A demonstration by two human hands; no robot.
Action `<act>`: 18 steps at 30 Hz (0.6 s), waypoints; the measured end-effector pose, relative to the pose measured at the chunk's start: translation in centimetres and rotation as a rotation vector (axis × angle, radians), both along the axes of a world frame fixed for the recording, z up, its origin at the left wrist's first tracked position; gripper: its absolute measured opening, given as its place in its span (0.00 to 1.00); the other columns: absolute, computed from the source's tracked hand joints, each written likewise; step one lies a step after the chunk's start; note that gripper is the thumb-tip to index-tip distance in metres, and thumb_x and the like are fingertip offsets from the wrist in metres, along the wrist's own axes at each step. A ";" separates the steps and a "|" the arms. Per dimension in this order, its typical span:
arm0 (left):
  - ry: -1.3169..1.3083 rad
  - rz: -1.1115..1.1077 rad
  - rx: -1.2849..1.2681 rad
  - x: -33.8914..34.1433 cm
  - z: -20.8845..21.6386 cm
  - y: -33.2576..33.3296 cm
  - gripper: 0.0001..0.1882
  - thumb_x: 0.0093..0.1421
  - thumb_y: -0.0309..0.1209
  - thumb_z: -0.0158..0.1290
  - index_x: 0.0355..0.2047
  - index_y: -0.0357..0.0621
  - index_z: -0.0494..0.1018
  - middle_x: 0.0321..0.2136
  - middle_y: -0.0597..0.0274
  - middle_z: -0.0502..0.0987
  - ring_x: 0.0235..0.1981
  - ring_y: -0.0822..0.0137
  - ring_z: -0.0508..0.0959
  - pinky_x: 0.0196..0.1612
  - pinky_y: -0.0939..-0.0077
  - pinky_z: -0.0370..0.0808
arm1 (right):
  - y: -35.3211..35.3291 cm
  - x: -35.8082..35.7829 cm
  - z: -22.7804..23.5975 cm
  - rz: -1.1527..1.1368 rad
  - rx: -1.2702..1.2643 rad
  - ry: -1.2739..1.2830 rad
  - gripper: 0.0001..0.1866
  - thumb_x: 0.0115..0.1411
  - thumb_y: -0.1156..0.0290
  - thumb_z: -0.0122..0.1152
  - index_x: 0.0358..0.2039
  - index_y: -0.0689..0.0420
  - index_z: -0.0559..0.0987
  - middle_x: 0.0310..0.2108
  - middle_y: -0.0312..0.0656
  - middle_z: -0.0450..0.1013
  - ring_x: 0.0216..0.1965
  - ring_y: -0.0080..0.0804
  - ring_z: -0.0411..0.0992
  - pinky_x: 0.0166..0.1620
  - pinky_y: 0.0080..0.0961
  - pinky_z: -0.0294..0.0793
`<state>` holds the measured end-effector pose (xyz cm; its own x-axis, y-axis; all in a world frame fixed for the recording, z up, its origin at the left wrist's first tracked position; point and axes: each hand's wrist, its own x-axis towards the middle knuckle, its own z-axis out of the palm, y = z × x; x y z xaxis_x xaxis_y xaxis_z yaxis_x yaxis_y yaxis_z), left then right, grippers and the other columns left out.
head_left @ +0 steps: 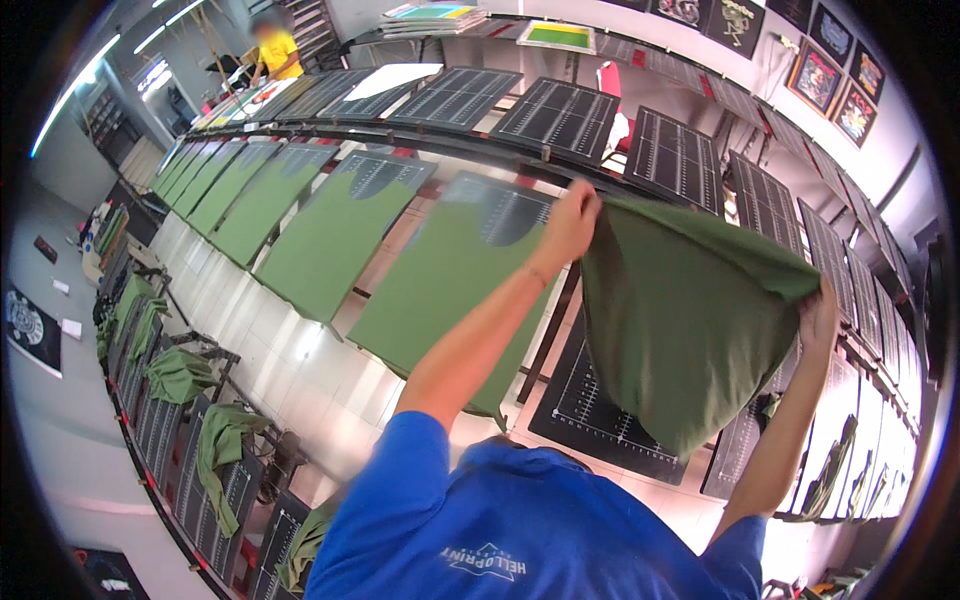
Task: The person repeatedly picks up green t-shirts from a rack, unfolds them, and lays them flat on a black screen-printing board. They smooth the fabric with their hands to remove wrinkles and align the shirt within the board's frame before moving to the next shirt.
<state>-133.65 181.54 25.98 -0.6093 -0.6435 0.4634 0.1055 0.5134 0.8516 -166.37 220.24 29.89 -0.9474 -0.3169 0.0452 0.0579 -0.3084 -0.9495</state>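
Note:
A dark green shirt panel (690, 310) is stretched between my two hands, its lower part drooping to a point. My left hand (572, 222) is closed on its far left corner, my right hand (819, 314) on its right corner. Beneath the cloth lies a black printing board (610, 415) with white grid lines and a ruler edge, partly covered by it. To the left, another green panel (440, 290) with a curved neck cutout lies flat over its own board. Some fingertips are hidden by the fabric.
More green panels (335, 245) lie on boards along the row to the left. Bare black boards (557, 118) line the row behind. Crumpled green cloth (225, 440) rests on boards at lower left. A person in a yellow top (277, 52) stands at the far left.

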 end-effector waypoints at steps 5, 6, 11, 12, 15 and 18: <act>0.439 0.008 -0.401 -3.8 12.8 1.4 0.09 0.64 0.30 0.57 0.33 0.37 0.72 0.26 0.47 0.76 0.25 0.51 0.76 0.29 0.63 0.70 | 4.5 -8.2 7.2 -0.045 -0.202 0.138 0.13 0.69 0.61 0.56 0.46 0.57 0.76 0.48 0.42 0.76 0.49 0.32 0.73 0.55 0.33 0.72; 0.497 -0.038 -0.480 -2.7 15.0 2.2 0.10 0.63 0.31 0.59 0.31 0.37 0.71 0.24 0.44 0.75 0.22 0.45 0.75 0.25 0.60 0.69 | 4.8 -6.1 9.6 -0.046 -0.246 0.181 0.15 0.69 0.61 0.57 0.48 0.58 0.76 0.46 0.42 0.76 0.49 0.33 0.72 0.54 0.34 0.71; 0.244 -0.177 -0.510 7.1 16.7 8.0 0.13 0.57 0.35 0.64 0.30 0.40 0.74 0.21 0.57 0.75 0.20 0.59 0.74 0.26 0.69 0.70 | 9.4 5.0 10.0 -0.245 -0.013 0.285 0.20 0.70 0.58 0.54 0.52 0.60 0.75 0.47 0.43 0.75 0.51 0.35 0.72 0.55 0.36 0.71; 0.208 -0.209 -0.493 8.6 15.6 8.8 0.13 0.56 0.36 0.65 0.30 0.41 0.74 0.21 0.59 0.74 0.19 0.62 0.72 0.26 0.71 0.69 | 9.7 7.3 8.5 -0.356 0.178 0.229 0.21 0.70 0.56 0.55 0.53 0.59 0.75 0.47 0.42 0.75 0.50 0.34 0.72 0.55 0.34 0.71; 0.015 -0.220 -0.491 10.5 9.0 9.5 0.16 0.52 0.39 0.68 0.28 0.42 0.74 0.22 0.60 0.73 0.20 0.63 0.72 0.24 0.72 0.68 | 11.5 12.0 1.6 -0.340 0.127 0.081 0.24 0.69 0.54 0.56 0.56 0.59 0.75 0.47 0.41 0.75 0.48 0.32 0.73 0.51 0.31 0.74; -0.145 -0.233 -0.454 10.8 1.3 10.0 0.18 0.52 0.42 0.67 0.28 0.42 0.74 0.22 0.61 0.73 0.20 0.62 0.72 0.24 0.71 0.68 | 11.5 16.1 -4.7 -0.305 0.178 -0.184 0.25 0.68 0.53 0.57 0.55 0.59 0.74 0.47 0.42 0.75 0.47 0.33 0.73 0.53 0.29 0.72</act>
